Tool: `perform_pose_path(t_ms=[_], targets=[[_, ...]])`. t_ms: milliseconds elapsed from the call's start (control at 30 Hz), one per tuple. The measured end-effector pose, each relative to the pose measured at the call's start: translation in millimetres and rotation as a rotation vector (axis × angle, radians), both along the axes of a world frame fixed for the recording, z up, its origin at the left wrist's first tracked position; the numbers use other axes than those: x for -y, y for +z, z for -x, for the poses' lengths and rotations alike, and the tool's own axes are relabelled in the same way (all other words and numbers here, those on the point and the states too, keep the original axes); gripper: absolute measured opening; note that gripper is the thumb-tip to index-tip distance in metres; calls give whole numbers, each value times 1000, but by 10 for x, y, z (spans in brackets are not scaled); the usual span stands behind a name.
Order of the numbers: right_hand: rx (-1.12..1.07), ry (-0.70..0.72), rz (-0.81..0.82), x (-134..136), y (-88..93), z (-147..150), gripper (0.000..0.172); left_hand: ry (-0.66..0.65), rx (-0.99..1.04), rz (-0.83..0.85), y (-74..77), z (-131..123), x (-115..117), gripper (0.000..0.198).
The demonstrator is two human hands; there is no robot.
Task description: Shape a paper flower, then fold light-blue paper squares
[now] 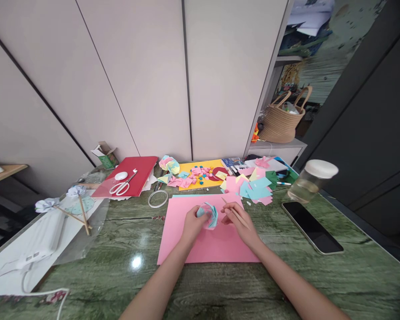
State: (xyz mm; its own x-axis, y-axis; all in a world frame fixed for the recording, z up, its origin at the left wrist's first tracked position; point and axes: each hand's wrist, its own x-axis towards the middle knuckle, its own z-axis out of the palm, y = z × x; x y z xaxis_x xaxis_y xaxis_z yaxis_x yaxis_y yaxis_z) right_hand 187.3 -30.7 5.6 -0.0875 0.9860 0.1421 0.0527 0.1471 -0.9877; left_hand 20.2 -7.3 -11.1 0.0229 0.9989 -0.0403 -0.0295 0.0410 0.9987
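Note:
My left hand (194, 223) is closed around a small folded paper flower (210, 214) of light blue and pink paper, held just above a large pink sheet (206, 246) on the green marble table (286, 284). Close to its right, my right hand (237, 218) pinches a thin wooden stick (234, 212), whose tip points up and to the left, near the flower. The two hands are almost touching over the middle of the pink sheet.
Loose blue, pink and green paper squares (256, 189) lie behind the hands. Farther back sit a yellow sheet with small bits (200, 175), a red folder with white scissors (123, 183) and a tape ring (158, 198). A phone (311, 226) and a lidded glass jar (311, 181) stand right; finished paper flowers on sticks (74, 205) lie left.

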Motion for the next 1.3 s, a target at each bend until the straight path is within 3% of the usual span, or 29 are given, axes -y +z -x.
perform_pose_path(t_ms=[67,233,467,600,800,967,1133,1300], targets=[[1,-6,2,1,0,0,20,11,125,75,31,-12,8,14],[-7,-11,0,0,-2,5,20,-54,563,443,107,5,16,5],[14,-16,-9,-10,-19,7,21,-94,805,645,134,71,18,20],[20,-13,-17,-1,3,10,20,-142,900,667,171,75,38,21],[27,0,-79,-13,-56,-24,18,-231,835,549,169,97,27,18],[-18,43,-118,-53,-125,-66,21,-130,626,361,96,66,-29,17],[-225,37,29,-51,-75,-66,18,-23,337,70,49,51,-21,18],[-309,-8,117,-13,0,-26,21,-4,84,-77,105,37,28,17]])
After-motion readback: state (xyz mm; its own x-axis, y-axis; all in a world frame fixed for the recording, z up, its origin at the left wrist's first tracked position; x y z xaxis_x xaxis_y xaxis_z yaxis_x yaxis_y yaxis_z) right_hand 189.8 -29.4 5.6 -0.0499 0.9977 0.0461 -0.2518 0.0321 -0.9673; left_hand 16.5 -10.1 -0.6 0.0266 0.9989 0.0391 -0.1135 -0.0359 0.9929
